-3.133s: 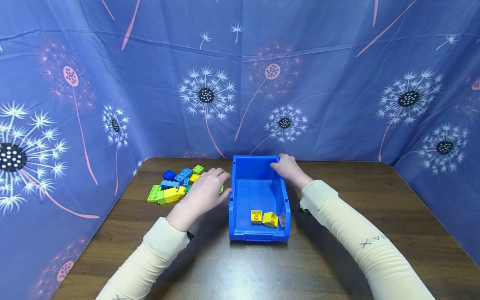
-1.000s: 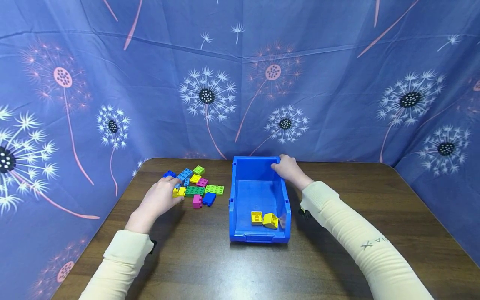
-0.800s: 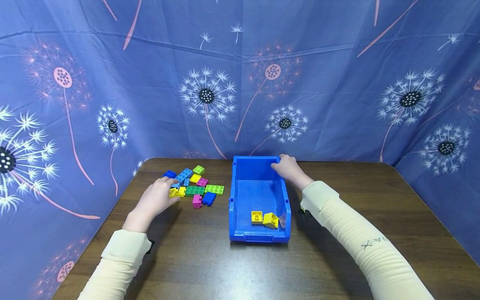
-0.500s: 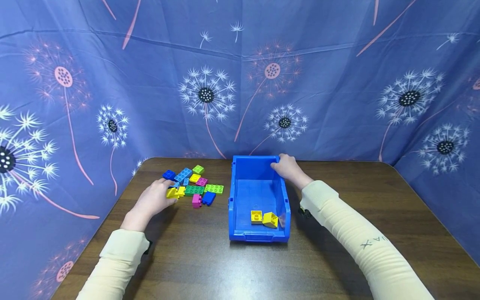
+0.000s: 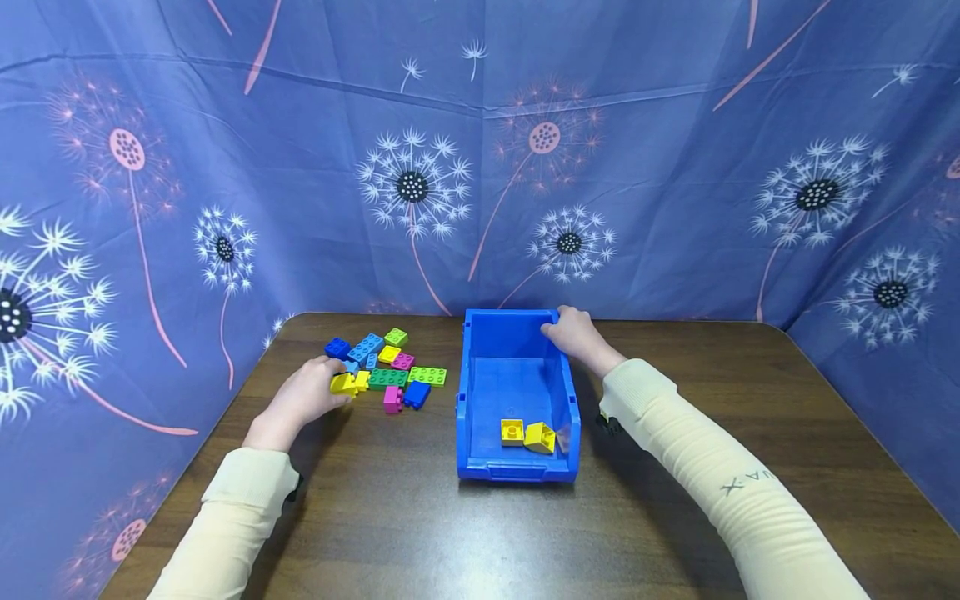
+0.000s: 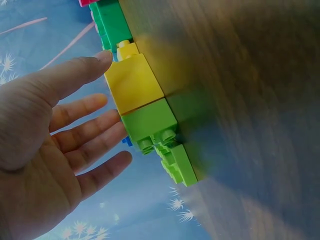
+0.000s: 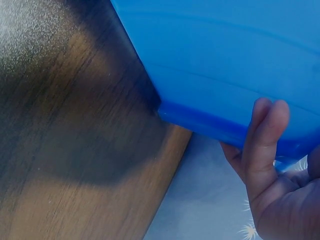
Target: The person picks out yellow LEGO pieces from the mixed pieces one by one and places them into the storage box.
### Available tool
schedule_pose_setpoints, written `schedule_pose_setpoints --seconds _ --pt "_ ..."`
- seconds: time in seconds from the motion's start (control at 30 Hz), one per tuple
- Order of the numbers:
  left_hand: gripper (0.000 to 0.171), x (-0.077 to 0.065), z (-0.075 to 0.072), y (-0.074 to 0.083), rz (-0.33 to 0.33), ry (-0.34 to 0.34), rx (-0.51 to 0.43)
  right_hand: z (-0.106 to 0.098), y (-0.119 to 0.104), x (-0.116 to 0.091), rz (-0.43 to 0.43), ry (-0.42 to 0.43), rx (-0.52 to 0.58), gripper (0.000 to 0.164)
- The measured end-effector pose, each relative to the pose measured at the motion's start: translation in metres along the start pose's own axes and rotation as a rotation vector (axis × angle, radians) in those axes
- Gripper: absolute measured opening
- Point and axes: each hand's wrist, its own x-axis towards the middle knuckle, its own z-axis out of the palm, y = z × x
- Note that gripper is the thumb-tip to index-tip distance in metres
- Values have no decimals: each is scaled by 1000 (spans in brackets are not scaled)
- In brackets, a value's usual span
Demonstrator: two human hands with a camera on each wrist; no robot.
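Observation:
My left hand [image 5: 302,393] is at the near left side of a pile of toy building bricks, its fingers relaxed and spread. The left wrist view shows the thumb at the edge of a yellow brick [image 6: 134,84], with a lime green brick [image 6: 150,120] beside it; whether the thumb touches is hard to tell. My right hand [image 5: 576,335] grips the far right corner of a blue plastic bin [image 5: 517,472], fingers against its wall. Inside the bin, near its front, lie two yellow bricks, one squarish [image 5: 512,432] and one slanted [image 5: 540,437].
Several more bricks lie right of and behind my left hand, among them a dark green brick [image 5: 388,378], a pink brick [image 5: 393,400] and a dark blue brick [image 5: 417,394]. The wooden table [image 5: 360,517] ends at a blue dandelion-print cloth [image 5: 660,275].
My left hand has moved left from beside the bin to the left end of the brick pile, lately shifting only slightly. The right hand and the bin have stayed put.

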Motion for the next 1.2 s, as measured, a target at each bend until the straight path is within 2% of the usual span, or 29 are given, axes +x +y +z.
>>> schedule_pose_setpoints --seconds 0.17,0.6,0.7,0.87,1.2 --pt "47 4 1 -2 2 -7 5 -1 -1 0 2 4 -7 26" --pt "41 16 -1 -1 -66 -86 22 1 3 2 -6 11 -18 35" --pt "40 16 0 -1 -75 -99 22 0 2 1 -13 10 -3 31" --pt "38 18 1 -1 -91 -108 33 0 1 0 -29 18 3 24" --pt "33 16 1 0 -75 -103 45 2 3 4 -12 23 -37 35"
